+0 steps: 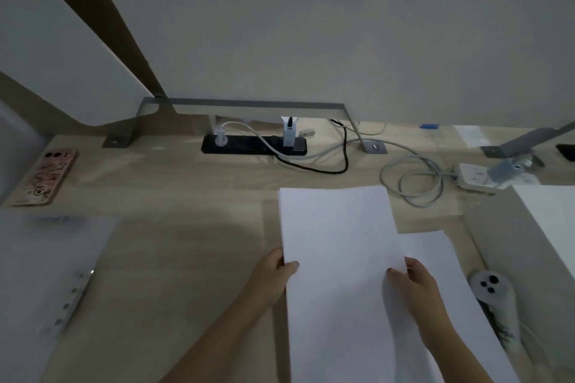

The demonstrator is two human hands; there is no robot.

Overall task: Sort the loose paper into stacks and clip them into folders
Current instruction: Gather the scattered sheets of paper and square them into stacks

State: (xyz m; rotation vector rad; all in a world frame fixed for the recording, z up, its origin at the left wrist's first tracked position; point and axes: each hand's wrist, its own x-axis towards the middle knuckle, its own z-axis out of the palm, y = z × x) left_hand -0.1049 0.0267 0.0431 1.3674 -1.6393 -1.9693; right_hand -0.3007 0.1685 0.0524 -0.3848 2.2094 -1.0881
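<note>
While the left hand (280,267) pinches the sheet of paper (336,236) at its left edge, thumb on top, the right hand (415,280) grips the opposite edge the same way, so the sheet spans the gap between them and reaches away toward the wall. A second sheet (435,258) lies under it, showing just right of the right hand. Beneath is a pale wooden desk (186,258). Far to the left lies a clear folder (46,258) (its punched strip catches light). Beyond are a phone (46,177), a black power strip (253,144), a coiled cable (410,180) and a grey partition (311,25).
</note>
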